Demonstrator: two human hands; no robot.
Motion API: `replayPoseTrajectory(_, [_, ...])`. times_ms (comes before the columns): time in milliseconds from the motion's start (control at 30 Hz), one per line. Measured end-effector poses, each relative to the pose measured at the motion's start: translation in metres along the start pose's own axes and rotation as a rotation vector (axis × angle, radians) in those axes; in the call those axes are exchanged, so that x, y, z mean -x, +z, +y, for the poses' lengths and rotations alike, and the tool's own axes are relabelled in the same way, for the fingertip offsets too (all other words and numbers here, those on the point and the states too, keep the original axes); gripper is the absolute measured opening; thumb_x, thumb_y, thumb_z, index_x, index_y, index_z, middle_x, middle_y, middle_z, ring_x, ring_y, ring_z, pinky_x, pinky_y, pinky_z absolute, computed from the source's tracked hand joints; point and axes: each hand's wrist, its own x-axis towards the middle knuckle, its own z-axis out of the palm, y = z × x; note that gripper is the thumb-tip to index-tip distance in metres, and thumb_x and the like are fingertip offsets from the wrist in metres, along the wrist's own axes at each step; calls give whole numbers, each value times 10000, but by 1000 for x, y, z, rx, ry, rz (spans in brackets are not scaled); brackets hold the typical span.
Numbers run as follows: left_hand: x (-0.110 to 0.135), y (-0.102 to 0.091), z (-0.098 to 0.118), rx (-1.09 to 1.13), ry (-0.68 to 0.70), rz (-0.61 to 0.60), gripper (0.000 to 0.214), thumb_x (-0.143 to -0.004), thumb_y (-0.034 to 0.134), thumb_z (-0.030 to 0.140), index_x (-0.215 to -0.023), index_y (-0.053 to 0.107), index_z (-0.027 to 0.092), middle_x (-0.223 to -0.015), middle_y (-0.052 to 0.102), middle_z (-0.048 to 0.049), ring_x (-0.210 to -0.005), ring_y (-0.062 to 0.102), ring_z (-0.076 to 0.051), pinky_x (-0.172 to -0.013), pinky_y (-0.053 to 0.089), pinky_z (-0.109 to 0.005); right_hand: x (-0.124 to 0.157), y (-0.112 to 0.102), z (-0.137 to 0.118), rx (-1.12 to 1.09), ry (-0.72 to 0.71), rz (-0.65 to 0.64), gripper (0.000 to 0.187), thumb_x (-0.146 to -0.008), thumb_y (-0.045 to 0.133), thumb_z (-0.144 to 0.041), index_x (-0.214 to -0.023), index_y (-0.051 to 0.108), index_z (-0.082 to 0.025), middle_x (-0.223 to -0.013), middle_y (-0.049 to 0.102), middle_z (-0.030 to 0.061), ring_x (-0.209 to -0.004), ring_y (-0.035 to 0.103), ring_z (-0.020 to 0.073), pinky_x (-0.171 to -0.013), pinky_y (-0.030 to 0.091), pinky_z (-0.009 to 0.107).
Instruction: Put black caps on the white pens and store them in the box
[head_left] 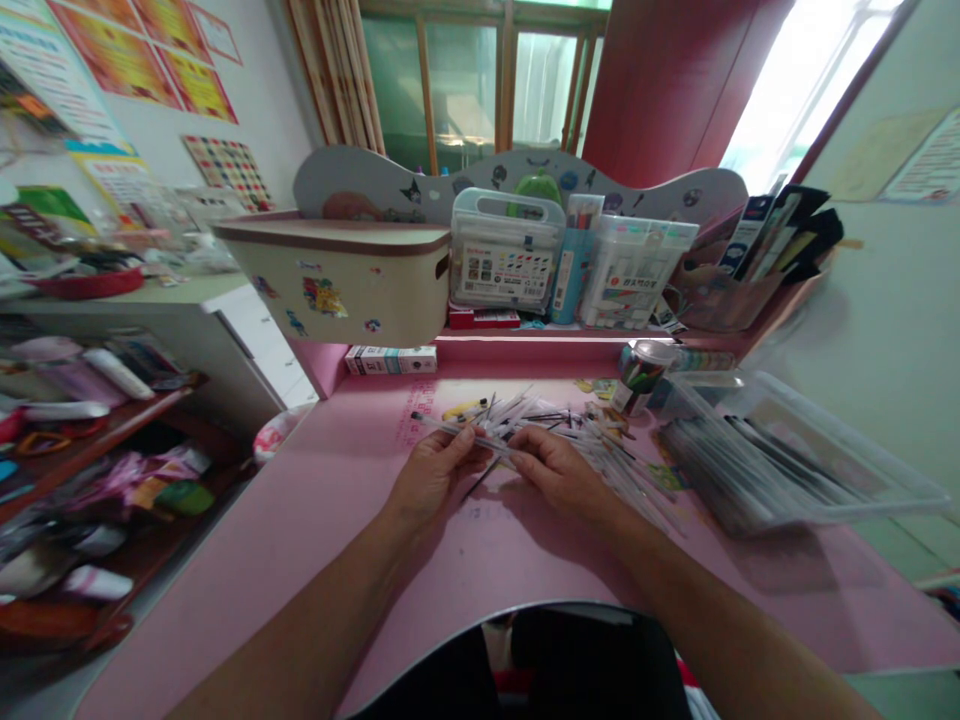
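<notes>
Both of my hands are over the middle of the pink desk (pixel 322 560). A thin clear pen (pixel 444 426) with a black end lies across my fingers, its black end pointing up to the left. My left hand (pixel 435 472) is closed round the pen's middle. The fingertips of my right hand (pixel 553 468) pinch its other end, which they partly hide. Just beyond and to the right of my hands spreads a loose pile of clear pen barrels (pixel 619 455) and thin dark refills. One dark refill (pixel 480 480) lies on the desk between my hands.
On the right stands a clear plastic box (pixel 885 490) holding many pens. Behind it is a jar (pixel 643 375) with a silver lid. A lidded cream bin (pixel 345 285), marker cases (pixel 506 255) and a pen holder (pixel 731 295) line the shelf. A cluttered side shelf (pixel 97 430) flanks the desk's left.
</notes>
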Motion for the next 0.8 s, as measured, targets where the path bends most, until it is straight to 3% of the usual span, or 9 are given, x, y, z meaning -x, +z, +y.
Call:
replayPoseTrajectory(367, [5, 11, -5, -46, 46, 108, 318, -662, 855, 353, -857, 707, 150, -799, 732, -29, -714, 661, -129, -676, 549, -242, -1, 7, 14, -101, 11, 45, 26, -827, 558, -223, -809, 575, -213, -812, 557, -14, -710, 513, 126, -628, 425, 238])
replayPoseTrajectory(500, [5, 10, -7, -59, 46, 123, 353, -645, 862, 364, -878, 691, 162, -812, 735, -30, -739, 676, -147, -669, 552, -258, -4, 8, 17, -232, 80, 71, 87, -850, 552, -285, -793, 543, -221, -678, 480, -38, -617, 449, 122, -543, 382, 225])
replayPoseTrajectory(800, [12, 15, -3, -75, -39, 124, 332, -672, 836, 357, -892, 657, 185, -771, 706, -8, -657, 650, -131, -545, 514, -222, -2, 6, 22, -459, 186, 20, 144, -814, 643, -308, -794, 531, -220, -605, 456, -61, -519, 412, 98, -480, 344, 213])
